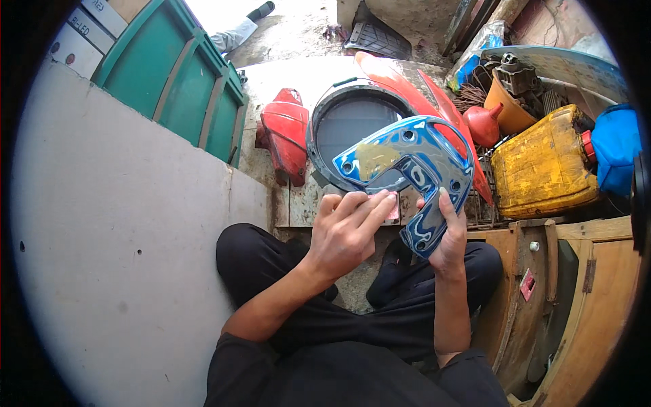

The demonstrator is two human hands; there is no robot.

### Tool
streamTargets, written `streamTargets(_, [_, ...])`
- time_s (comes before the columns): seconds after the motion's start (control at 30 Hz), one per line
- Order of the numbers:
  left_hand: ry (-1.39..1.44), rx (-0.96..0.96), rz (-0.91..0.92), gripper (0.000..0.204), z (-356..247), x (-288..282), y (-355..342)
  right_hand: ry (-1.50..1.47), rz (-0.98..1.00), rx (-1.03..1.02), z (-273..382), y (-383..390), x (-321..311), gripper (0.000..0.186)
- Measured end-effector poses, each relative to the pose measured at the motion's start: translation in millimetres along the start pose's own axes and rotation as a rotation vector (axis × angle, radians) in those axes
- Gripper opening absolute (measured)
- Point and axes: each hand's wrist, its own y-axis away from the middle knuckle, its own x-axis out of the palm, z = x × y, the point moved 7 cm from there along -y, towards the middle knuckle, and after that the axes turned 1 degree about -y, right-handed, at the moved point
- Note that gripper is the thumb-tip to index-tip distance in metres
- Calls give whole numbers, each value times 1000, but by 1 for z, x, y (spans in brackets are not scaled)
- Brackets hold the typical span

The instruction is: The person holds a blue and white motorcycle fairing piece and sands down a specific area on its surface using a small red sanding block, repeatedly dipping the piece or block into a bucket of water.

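Observation:
My right hand (449, 234) grips a glossy blue and silver curved panel (444, 193) by its lower end, thumb on the face. The panel has several round holes, and a dull yellowish-grey patch covers its upper left part. Close to its inner edge is my left hand (348, 227), fingers drawn together. A small pink piece (393, 206) shows at those fingertips, partly hidden; its kind cannot be made out. Beyond the panel stands a round black basin (315, 157) holding dark liquid, partly covered by the panel.
Left of the basin lies a red plastic fairing (285, 132); longer red panels (390, 78) lie behind it. On the right are a red funnel (483, 125), a yellow jerrycan (542, 163) and a wooden cabinet (607, 292). A white wall (129, 224) bounds the left.

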Motion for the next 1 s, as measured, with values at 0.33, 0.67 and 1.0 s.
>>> streamTargets(0.33, [159,-504,-272,27,63,-22,-2,143,33,-42,-2,6,7,28])
streamTargets(0.67, [344,-408,-220,28,41,-7,-5,180,47,-62,-5,8,12,29])
streamTargets(1.0, [408,-299,-158,33,16,-4,-2,181,3,-80,-5,6,10,26])
